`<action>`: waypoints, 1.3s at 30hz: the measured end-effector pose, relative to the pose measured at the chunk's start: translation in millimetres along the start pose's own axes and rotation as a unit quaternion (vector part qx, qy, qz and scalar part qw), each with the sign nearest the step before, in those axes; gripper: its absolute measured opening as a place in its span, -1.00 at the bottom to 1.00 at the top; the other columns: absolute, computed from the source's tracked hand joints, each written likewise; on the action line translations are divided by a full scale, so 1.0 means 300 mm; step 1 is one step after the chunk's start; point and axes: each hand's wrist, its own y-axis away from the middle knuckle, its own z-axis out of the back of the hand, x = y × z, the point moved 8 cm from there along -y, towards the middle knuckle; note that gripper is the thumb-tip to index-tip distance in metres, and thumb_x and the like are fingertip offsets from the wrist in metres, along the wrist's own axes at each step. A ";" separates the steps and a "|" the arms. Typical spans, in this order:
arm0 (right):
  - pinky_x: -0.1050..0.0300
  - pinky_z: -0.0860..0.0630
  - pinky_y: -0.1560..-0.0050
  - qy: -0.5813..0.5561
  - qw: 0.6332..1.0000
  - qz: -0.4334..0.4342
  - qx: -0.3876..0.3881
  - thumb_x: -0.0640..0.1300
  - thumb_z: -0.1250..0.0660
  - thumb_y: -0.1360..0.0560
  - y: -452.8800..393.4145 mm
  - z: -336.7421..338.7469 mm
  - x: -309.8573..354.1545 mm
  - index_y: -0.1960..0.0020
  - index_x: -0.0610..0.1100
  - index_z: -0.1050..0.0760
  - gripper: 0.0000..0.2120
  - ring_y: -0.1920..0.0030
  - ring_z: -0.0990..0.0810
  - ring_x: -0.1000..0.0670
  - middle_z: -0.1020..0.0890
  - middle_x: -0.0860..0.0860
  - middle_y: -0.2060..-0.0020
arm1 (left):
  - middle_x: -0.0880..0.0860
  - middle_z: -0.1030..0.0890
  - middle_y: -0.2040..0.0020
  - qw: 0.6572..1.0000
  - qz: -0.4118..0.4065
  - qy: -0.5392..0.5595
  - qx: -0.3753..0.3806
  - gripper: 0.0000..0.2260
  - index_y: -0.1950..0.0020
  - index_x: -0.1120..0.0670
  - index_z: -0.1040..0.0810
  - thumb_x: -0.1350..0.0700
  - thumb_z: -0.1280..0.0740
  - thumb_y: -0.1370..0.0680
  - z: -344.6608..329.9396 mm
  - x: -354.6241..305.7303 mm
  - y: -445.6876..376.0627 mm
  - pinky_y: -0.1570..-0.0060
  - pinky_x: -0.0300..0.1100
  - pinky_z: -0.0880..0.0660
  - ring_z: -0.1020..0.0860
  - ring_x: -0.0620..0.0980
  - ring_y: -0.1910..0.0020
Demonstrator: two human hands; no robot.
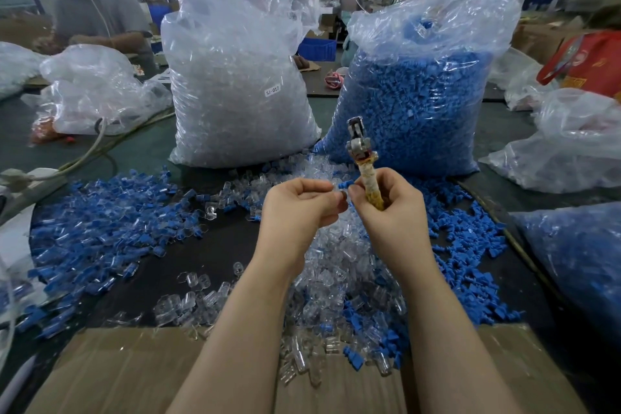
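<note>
Left of centre: our left hand [297, 207] curled, pinching clear cap [341, 197]. Centre: blue plug [346, 183] just above cap, long axis level, pointing left-right between both hands' fingertips. Right of centre: our right hand [386, 208] grips taped tool [361, 158] upright. Hands nearly together; we judge plug goes down-left into cap.

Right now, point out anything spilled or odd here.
Loose clear pieces and blue pieces litter the table, some spilling onto the cardboard at the near edge. The tool in the right hand has a taped handle.
</note>
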 end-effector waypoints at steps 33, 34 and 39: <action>0.04 -0.37 0.17 0.085 0.968 -0.111 0.209 -0.18 -0.39 -0.50 0.023 -0.030 -0.068 0.01 -0.16 -0.49 -0.88 0.27 -0.44 0.03 -0.53 -0.07 0.24 | 0.05 -0.68 0.31 0.991 -0.121 0.009 -0.051 -0.89 0.14 0.15 -0.60 0.34 -0.41 -0.51 0.062 -0.074 -0.001 0.16 -0.25 -0.59 -0.67 -0.03 0.27; 0.05 -0.37 0.18 0.089 0.965 -0.115 0.218 -0.18 -0.39 -0.50 0.025 -0.033 -0.070 0.00 -0.16 -0.49 -0.88 0.29 -0.43 0.07 -0.54 0.03 0.27 | 0.04 -0.68 0.32 0.991 -0.125 0.012 -0.051 -0.89 0.14 0.15 -0.60 0.34 -0.40 -0.51 0.065 -0.077 -0.002 0.16 -0.25 -0.60 -0.66 -0.03 0.28; 0.09 -0.40 0.18 0.087 0.959 -0.115 0.243 -0.20 -0.38 -0.51 0.031 -0.049 -0.060 -0.01 -0.10 -0.48 -0.88 0.37 -0.43 0.23 -0.54 0.34 0.33 | 0.04 -0.68 0.31 0.990 -0.133 0.016 -0.042 -0.90 0.13 0.17 -0.60 0.35 -0.39 -0.51 0.067 -0.084 -0.003 0.17 -0.25 -0.60 -0.66 -0.06 0.29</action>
